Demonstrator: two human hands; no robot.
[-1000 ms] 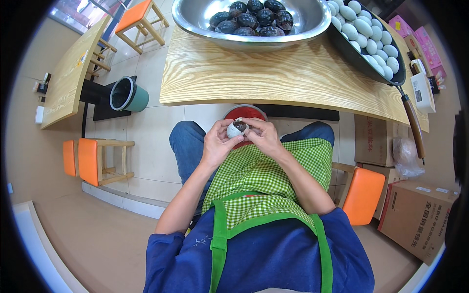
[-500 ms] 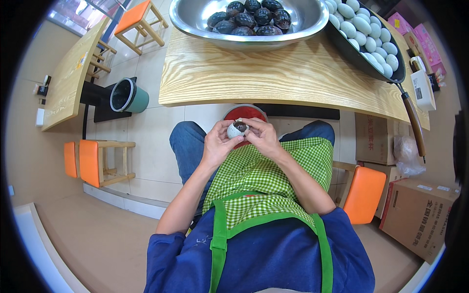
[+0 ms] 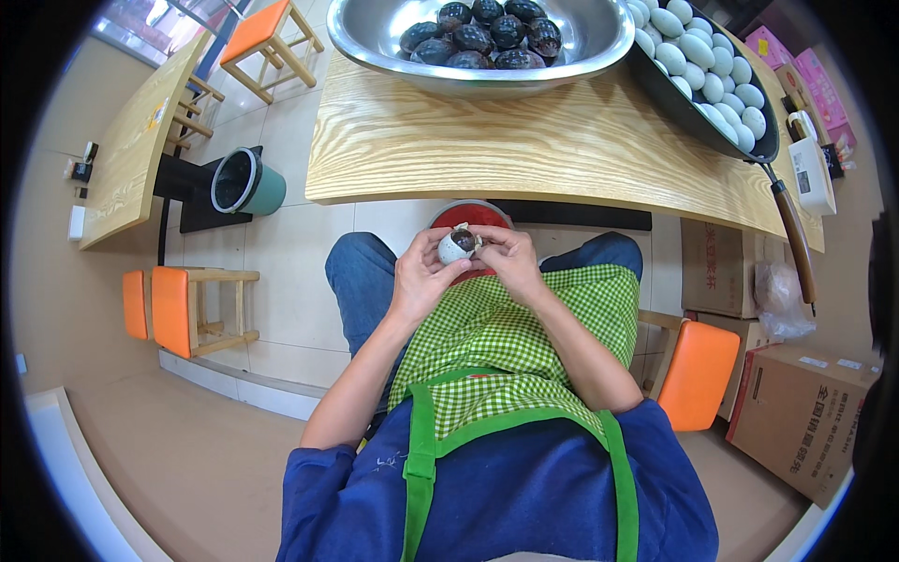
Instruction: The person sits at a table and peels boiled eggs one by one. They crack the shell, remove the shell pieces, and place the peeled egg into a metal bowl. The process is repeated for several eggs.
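My left hand [image 3: 420, 278] cups a pale-shelled egg [image 3: 455, 247] over my lap, above a green checked apron [image 3: 510, 328]. Part of the shell is off and the dark inside shows. My right hand [image 3: 507, 260] pinches at the broken shell on the egg's right side. Both hands hover over a red bowl [image 3: 471, 214] on the floor between my knees. On the wooden table [image 3: 524, 140] ahead stands a big steel basin [image 3: 384, 33] with several dark peeled eggs [image 3: 487, 36]. To its right lies a dark pan [image 3: 698, 108] full of several pale unpeeled eggs [image 3: 707, 70].
A green bucket [image 3: 245, 184] stands on the tiled floor at the left, beside orange stools [image 3: 183, 309] and a second wooden table [image 3: 136, 140]. Cardboard boxes [image 3: 796, 412] and an orange stool [image 3: 698, 370] are at my right. A white scale [image 3: 811, 169] sits on the table's right end.
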